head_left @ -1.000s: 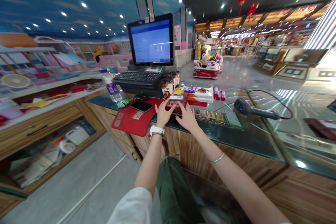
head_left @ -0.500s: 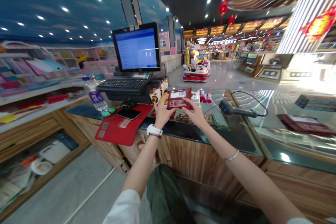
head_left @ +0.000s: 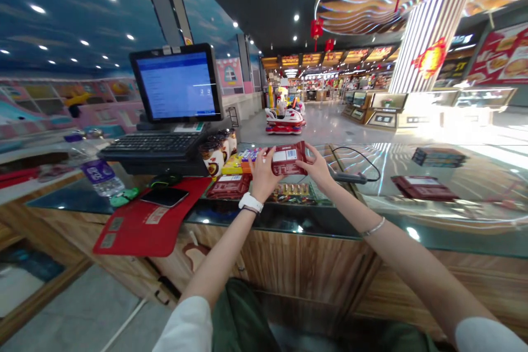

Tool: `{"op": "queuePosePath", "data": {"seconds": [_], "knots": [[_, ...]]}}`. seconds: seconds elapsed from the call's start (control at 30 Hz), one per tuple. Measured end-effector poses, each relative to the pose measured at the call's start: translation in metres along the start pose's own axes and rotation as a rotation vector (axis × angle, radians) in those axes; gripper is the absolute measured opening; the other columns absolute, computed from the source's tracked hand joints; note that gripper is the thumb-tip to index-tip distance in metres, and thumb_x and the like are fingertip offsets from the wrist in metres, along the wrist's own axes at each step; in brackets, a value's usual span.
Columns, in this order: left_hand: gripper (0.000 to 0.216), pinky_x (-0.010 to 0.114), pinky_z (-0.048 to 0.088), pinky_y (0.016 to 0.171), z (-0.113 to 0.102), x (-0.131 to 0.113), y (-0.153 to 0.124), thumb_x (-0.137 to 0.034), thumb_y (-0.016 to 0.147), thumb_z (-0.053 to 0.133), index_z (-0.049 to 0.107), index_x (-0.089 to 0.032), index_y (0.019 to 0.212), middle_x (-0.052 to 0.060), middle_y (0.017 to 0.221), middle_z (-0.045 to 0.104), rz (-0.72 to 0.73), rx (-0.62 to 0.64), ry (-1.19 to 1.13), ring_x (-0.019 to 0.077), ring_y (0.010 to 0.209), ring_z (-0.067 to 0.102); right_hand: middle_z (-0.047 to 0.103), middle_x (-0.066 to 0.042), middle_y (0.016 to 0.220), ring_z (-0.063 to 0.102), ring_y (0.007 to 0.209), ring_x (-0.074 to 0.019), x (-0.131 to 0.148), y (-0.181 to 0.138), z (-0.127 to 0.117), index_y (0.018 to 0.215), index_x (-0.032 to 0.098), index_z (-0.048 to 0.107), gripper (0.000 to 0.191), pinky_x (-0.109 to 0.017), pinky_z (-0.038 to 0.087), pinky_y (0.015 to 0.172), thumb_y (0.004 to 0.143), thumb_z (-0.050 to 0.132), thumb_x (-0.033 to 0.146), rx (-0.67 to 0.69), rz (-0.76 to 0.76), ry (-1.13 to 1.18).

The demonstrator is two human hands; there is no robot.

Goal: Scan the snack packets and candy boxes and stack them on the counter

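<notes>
Between my two hands is a dark red snack packet (head_left: 287,160) with a white barcode label, lifted above the glass counter. My left hand (head_left: 264,175), with a white watch at the wrist, grips its left end. At its right end my right hand (head_left: 318,168) has fingers closed on the packet. A similar red packet (head_left: 229,186) lies on the counter left of my left hand. Behind it are yellow packs (head_left: 232,165) and patterned cups (head_left: 212,159). A barcode scanner (head_left: 350,177) lies just right of my right hand, partly hidden by it.
To the left stand a monitor (head_left: 178,85) and keyboard (head_left: 152,143). A phone (head_left: 165,196) lies on a red mat (head_left: 142,231), near a water bottle (head_left: 99,173). Farther right on the glass are another red packet (head_left: 423,187) and stacked boxes (head_left: 439,157).
The view has turned to the right. Both hands still hold the packet, and the red packet left of my left hand now shows clearly. The scanner is now partly covered by my right hand.
</notes>
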State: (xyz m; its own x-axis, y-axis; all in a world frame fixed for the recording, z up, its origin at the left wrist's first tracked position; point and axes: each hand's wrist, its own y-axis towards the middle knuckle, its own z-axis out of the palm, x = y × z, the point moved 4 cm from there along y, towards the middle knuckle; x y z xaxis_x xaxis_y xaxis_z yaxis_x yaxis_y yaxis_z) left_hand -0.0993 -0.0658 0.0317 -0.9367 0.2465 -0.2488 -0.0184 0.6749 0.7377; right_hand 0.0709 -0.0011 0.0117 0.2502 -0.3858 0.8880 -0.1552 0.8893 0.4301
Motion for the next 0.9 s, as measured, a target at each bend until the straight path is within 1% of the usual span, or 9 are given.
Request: {"op": "queuePosePath", "data": {"seconds": [0.07,0.13,0.33,0.47,0.6,0.7,0.77,0.83,0.9], "knots": [[0.078,0.061,0.013,0.122,0.005,-0.010,0.007,-0.039,0.079,0.074,0.040,-0.026,0.147,0.015,0.156,0.038,0.071,0.011,0.044,0.0342,0.146,0.034,0.077,-0.003,0.096,0.074,0.087,-0.0254,0.000,0.006,-0.012,0.143,0.021,0.042,0.089,-0.050,0.059,0.088,0.063,0.079,0.031,0.003,0.001,0.010],[0.077,0.061,0.011,0.122,0.010,-0.020,0.013,-0.037,0.080,0.073,0.039,-0.027,0.148,0.014,0.159,0.035,0.136,0.027,0.073,0.0349,0.149,0.028,0.077,-0.003,0.095,0.074,0.087,-0.0253,0.000,0.011,-0.023,0.143,0.023,0.042,0.091,-0.050,0.060,0.087,0.061,0.080,0.033,-0.001,-0.007,0.022],[0.075,0.061,0.010,0.123,0.029,-0.043,0.028,-0.035,0.083,0.072,0.039,-0.024,0.149,0.013,0.160,0.035,0.251,0.083,0.085,0.0343,0.151,0.023,0.077,-0.001,0.092,0.074,0.082,-0.0232,0.004,0.021,-0.050,0.141,0.025,0.044,0.091,-0.046,0.061,0.081,0.058,0.082,0.034,-0.043,-0.038,0.044],[0.078,0.061,0.008,0.123,0.041,-0.055,0.041,-0.037,0.081,0.073,0.039,-0.024,0.150,0.013,0.160,0.034,0.340,0.124,0.060,0.0338,0.150,0.026,0.077,-0.001,0.095,0.073,0.083,-0.0219,0.005,0.025,-0.070,0.141,0.026,0.043,0.093,-0.043,0.061,0.079,0.058,0.083,0.036,-0.056,-0.045,0.037],[0.074,0.058,0.006,0.125,0.052,-0.067,0.055,-0.035,0.080,0.073,0.044,-0.021,0.147,0.014,0.155,0.042,0.435,0.150,0.042,0.0324,0.145,0.036,0.077,-0.001,0.093,0.073,0.081,-0.0210,0.003,0.027,-0.091,0.140,0.025,0.043,0.093,-0.039,0.061,0.077,0.057,0.083,0.037,-0.094,-0.032,0.040],[0.069,0.057,0.008,0.125,0.060,-0.071,0.059,-0.035,0.081,0.072,0.049,-0.020,0.144,0.013,0.152,0.046,0.479,0.127,0.022,0.0311,0.142,0.041,0.077,0.000,0.090,0.073,0.080,-0.0207,0.002,0.028,-0.102,0.131,0.025,0.051,0.085,-0.038,0.060,0.076,0.055,0.084,0.038,-0.146,-0.024,0.044],[0.066,0.058,0.012,0.125,0.065,-0.070,0.059,-0.036,0.082,0.071,0.050,-0.021,0.143,0.013,0.151,0.047,0.494,0.094,0.014,0.0310,0.140,0.043,0.077,-0.001,0.091,0.072,0.082,-0.0204,0.005,0.030,-0.108,0.120,0.024,0.059,0.072,-0.037,0.058,0.079,0.055,0.085,0.042,-0.177,-0.049,0.035],[0.064,0.060,0.015,0.123,0.069,-0.069,0.055,-0.035,0.082,0.071,0.051,-0.025,0.142,0.011,0.151,0.048,0.538,0.070,0.017,0.0310,0.139,0.044,0.076,-0.002,0.094,0.070,0.087,-0.0203,0.011,0.031,-0.113,0.107,0.022,0.066,0.057,-0.036,0.056,0.084,0.059,0.082,0.050,-0.198,-0.097,0.005],[0.063,0.061,0.017,0.123,0.071,-0.067,0.050,-0.033,0.081,0.072,0.052,-0.026,0.140,0.011,0.151,0.049,0.600,0.051,0.030,0.0317,0.140,0.045,0.076,-0.004,0.094,0.069,0.088,-0.0203,0.019,0.031,-0.116,0.095,0.021,0.070,0.049,-0.035,0.053,0.086,0.064,0.078,0.058,-0.210,-0.136,-0.051]]}}
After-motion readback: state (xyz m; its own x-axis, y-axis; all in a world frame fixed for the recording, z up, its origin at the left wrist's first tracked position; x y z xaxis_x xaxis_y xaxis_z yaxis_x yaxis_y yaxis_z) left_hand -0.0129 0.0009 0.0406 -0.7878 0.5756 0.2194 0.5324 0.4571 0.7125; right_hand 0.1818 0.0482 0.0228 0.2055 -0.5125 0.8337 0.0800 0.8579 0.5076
